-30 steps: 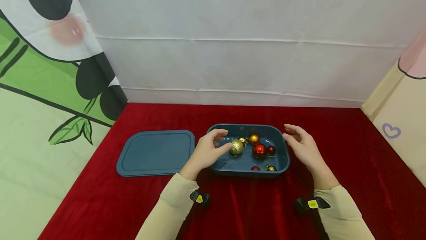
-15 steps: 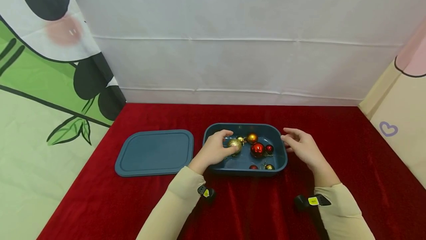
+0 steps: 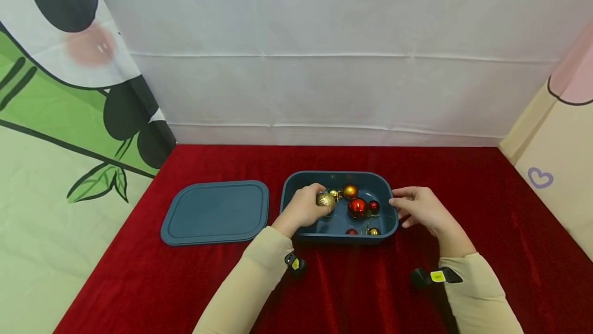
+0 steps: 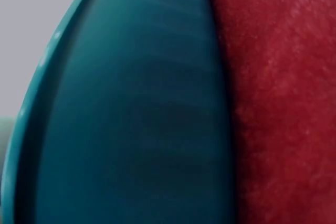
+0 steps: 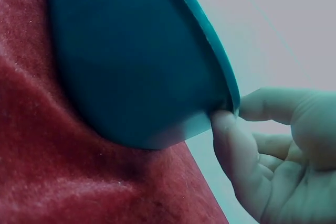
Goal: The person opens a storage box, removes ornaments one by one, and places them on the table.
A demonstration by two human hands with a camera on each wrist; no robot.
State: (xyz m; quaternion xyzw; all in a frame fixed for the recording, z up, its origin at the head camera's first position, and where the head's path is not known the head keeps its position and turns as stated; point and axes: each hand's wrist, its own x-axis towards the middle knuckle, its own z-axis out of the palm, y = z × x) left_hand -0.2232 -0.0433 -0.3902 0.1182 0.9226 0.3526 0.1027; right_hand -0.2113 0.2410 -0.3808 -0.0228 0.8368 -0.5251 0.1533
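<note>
A blue rectangular box stands on the red cloth with several Christmas baubles inside. My left hand reaches over its left end and holds a glittery gold bauble between thumb and fingers. On the right, my right hand pinches the box rim; in the right wrist view its thumb and index finger meet at the edge of the box wall. A shiny red bauble and an orange-gold bauble lie near the middle. The left wrist view is filled by the box's outer side, and the left hand is hidden there.
A matching blue lid lies flat on the red cloth, left of the box. Smaller baubles sit inside too, including a dark red one and a gold one. A pale curtain hangs behind the table.
My left hand has moved right and down into the box, closing its fingers round the glittery gold bauble. My right hand has come down onto the right rim and now pinches it.
</note>
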